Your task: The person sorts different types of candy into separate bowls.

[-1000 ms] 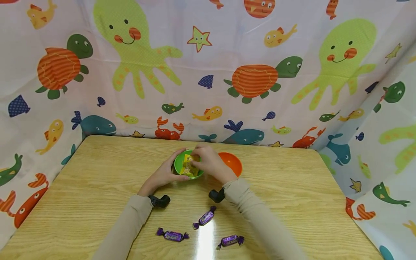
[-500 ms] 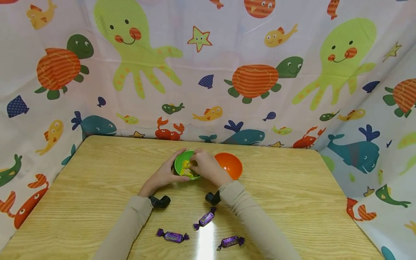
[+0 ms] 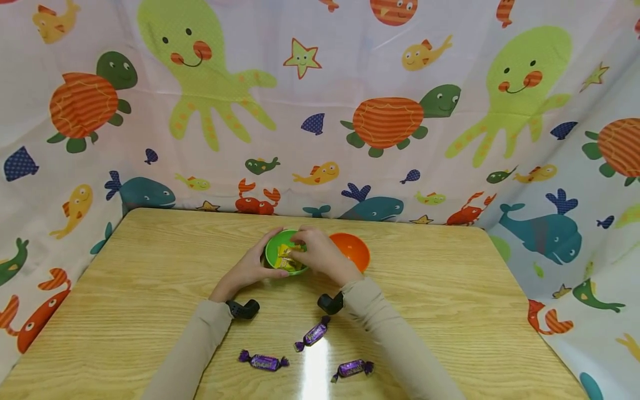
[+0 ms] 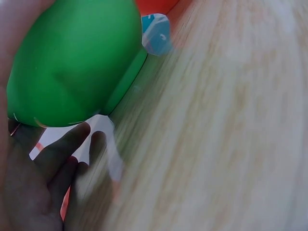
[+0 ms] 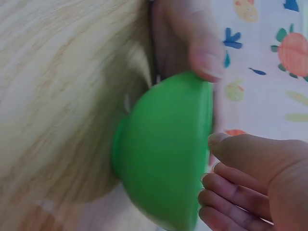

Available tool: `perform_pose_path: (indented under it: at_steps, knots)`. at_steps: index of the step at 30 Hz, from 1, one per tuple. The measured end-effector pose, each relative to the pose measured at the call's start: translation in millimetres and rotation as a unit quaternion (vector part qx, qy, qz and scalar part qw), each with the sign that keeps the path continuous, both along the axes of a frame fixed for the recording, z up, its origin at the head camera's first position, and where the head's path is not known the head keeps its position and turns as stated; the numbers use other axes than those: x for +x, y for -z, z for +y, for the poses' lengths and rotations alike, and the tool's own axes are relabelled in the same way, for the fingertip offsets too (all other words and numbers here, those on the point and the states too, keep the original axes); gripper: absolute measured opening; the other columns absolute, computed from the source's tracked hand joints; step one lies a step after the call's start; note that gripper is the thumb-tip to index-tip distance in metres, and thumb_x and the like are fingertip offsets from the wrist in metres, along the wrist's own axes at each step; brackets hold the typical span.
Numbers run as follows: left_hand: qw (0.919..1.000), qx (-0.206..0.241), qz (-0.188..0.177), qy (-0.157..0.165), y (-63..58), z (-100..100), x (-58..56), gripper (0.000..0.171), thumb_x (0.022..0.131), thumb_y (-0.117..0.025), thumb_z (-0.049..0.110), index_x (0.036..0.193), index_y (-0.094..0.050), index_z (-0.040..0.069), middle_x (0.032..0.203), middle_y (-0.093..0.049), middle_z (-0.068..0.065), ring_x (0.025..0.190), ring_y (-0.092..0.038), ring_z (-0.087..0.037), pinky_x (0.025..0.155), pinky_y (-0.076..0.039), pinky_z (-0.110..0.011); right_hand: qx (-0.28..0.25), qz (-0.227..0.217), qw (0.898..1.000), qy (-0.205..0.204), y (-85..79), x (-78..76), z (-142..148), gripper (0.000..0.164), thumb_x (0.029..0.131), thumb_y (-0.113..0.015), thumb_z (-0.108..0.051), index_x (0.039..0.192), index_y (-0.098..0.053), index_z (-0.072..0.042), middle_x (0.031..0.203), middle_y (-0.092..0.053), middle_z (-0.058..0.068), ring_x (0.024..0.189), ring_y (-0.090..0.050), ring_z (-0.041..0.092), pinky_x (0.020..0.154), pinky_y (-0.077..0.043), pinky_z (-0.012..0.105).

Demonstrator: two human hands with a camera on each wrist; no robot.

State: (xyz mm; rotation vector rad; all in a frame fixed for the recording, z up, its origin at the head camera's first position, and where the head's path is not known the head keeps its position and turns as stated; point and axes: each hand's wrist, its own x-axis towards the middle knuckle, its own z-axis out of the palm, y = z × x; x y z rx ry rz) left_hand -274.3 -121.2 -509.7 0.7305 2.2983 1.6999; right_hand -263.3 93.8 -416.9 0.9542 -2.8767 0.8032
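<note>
In the head view a green bowl (image 3: 271,251) stands near the back of the table with yellow-wrapped candies (image 3: 285,262) inside. My left hand (image 3: 251,265) grips the bowl from its left side, thumb at the near rim and fingers round the far side. Over the bowl's right part is my right hand (image 3: 322,254), fingers bent down at the candies. The right wrist view shows its thumb and curled fingertips right at the rim of the green bowl (image 5: 163,144); I cannot tell whether a candy is between them. The left wrist view shows the bowl's outer wall (image 4: 77,62) up close.
An orange bowl (image 3: 357,250) stands just right of the green one, partly behind my right hand. Three purple-wrapped candies (image 3: 263,362) lie nearer on the wooden table (image 3: 440,300). A sea-animal print cloth (image 3: 320,128) hangs behind the table and at its sides.
My right hand shifts slightly within the bowl area, first left and lower, then a little back. The left hand keeps its hold on the green bowl. The head view shifts slightly.
</note>
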Motion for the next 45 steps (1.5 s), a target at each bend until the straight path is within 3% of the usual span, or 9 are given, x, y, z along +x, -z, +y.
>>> perform_pose_path:
  at_steps: [7, 15, 22, 28, 34, 37, 41, 45]
  knots:
    - [1.0, -0.005, 0.002, 0.0, -0.5, -1, 1.2, 0.109, 0.078, -0.087, 0.028, 0.16, -0.016, 0.025, 0.161, -0.025, -0.002, 0.146, -0.024, -0.027, 0.116, -0.016, -0.058, -0.045, 0.003, 0.999, -0.002, -14.2, 19.4, 8, 0.029, 0.091, -0.075, -0.017, 0.111, -0.072, 0.003, 0.1, -0.066, 0.015, 0.095, -0.062, 0.028, 0.084, -0.054, 0.037]
    - [0.9999, 0.009, -0.004, 0.006, -5.3, 1, -1.9, 0.107, 0.081, -0.084, 0.025, 0.161, -0.012, 0.022, 0.163, -0.021, -0.006, 0.147, -0.022, -0.027, 0.117, -0.014, -0.057, -0.121, 0.029, 0.991, -0.039, -18.0, 72.2, 16, 0.021, 0.086, -0.078, -0.008, 0.104, -0.074, 0.002, 0.096, -0.067, 0.012, 0.089, -0.065, 0.029, 0.08, -0.056, 0.04]
    - [0.9983, -0.041, -0.038, 0.013, -34.5, -3, 2.8, 0.108, 0.081, -0.084, 0.03, 0.16, -0.01, 0.028, 0.162, -0.022, -0.008, 0.145, -0.026, -0.03, 0.117, -0.015, -0.059, -0.089, 0.018, 0.993, -0.082, -2.7, 116.8, 8, 0.021, 0.088, -0.078, -0.015, 0.105, -0.074, -0.004, 0.098, -0.068, 0.006, 0.092, -0.064, 0.017, 0.082, -0.052, 0.022]
    - [0.9943, -0.098, 0.01, 0.039, -68.3, 3, -4.3, 0.108, 0.08, -0.084, 0.035, 0.16, -0.012, 0.023, 0.162, -0.024, -0.006, 0.148, -0.022, -0.029, 0.115, -0.018, -0.061, -0.034, -0.009, 0.993, -0.109, 12.3, 140.4, -1, 0.022, 0.088, -0.077, -0.018, 0.106, -0.075, -0.005, 0.101, -0.068, 0.003, 0.096, -0.06, 0.009, 0.085, -0.048, 0.015]
    - [0.9858, -0.139, 0.054, 0.077, -101.3, 31, -2.6, 0.101, 0.084, -0.079, 0.041, 0.16, -0.017, 0.02, 0.162, -0.024, -0.002, 0.147, -0.024, -0.027, 0.115, -0.024, -0.057, 0.013, -0.011, 0.992, -0.125, 27.4, 154.3, -9, 0.024, 0.088, -0.078, -0.026, 0.105, -0.074, -0.009, 0.099, -0.063, -0.005, 0.09, -0.052, 0.001, 0.078, -0.044, 0.01]
    - [0.9801, -0.151, 0.068, 0.108, -113.4, 52, 0.3, 0.091, 0.09, -0.074, 0.036, 0.16, -0.018, 0.016, 0.163, -0.022, -0.008, 0.148, -0.022, -0.029, 0.116, -0.023, -0.055, 0.032, -0.005, 0.992, -0.125, 32.7, 158.3, -12, 0.022, 0.087, -0.079, -0.03, 0.101, -0.073, -0.013, 0.096, -0.06, -0.008, 0.086, -0.047, 0.0, 0.074, -0.042, 0.009]
    - [0.9737, -0.164, 0.078, 0.138, -120.1, 77, 3.3, 0.083, 0.095, -0.068, 0.026, 0.159, -0.018, 0.008, 0.163, -0.019, -0.013, 0.148, -0.02, -0.031, 0.118, -0.021, -0.052, 0.036, 0.01, 0.992, -0.121, 35.5, 161.3, -15, 0.02, 0.084, -0.082, -0.029, 0.093, -0.071, -0.016, 0.092, -0.056, -0.01, 0.085, -0.045, 0.001, 0.073, -0.041, 0.01]
    - [0.9733, -0.173, 0.06, 0.139, -116.7, 98, 7.0, 0.083, 0.095, -0.067, 0.021, 0.158, -0.017, 0.004, 0.164, -0.017, -0.014, 0.149, -0.018, -0.03, 0.119, -0.018, -0.049, 0.04, 0.029, 0.992, -0.117, 36.6, 163.3, -17, 0.021, 0.081, -0.084, -0.03, 0.091, -0.07, -0.019, 0.091, -0.055, -0.011, 0.084, -0.046, 0.001, 0.071, -0.039, 0.01]
